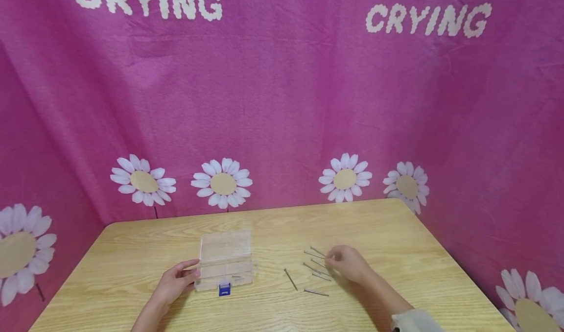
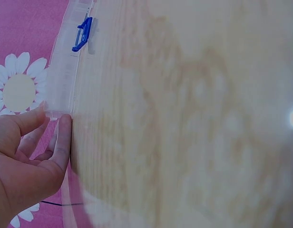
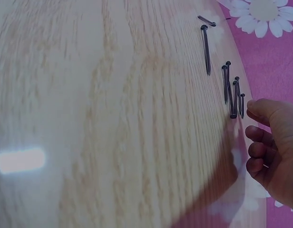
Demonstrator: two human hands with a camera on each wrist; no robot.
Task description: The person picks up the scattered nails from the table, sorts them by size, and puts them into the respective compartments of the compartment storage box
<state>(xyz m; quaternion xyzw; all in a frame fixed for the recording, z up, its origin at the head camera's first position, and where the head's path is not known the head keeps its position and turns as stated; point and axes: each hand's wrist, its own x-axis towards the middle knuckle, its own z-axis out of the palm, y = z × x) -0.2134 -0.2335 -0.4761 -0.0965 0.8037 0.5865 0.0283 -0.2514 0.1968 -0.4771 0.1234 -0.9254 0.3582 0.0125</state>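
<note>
A clear plastic box with a blue latch stands left of the table's middle, its transparent lid raised at the back. Short metal pieces lie in its front right part. My left hand touches the box's left side with thumb and fingertips, fingers fairly straight. To the right, several long metal nails lie loosely grouped. My right hand is at their right ends. In the right wrist view its fingers are loosely curled, thumb close beside a nail, and no nail shows in its grasp.
One nail lies apart, toward the box, and another nail lies nearer the front. The wooden table backs onto a pink curtain with daisies, which also hangs at both sides.
</note>
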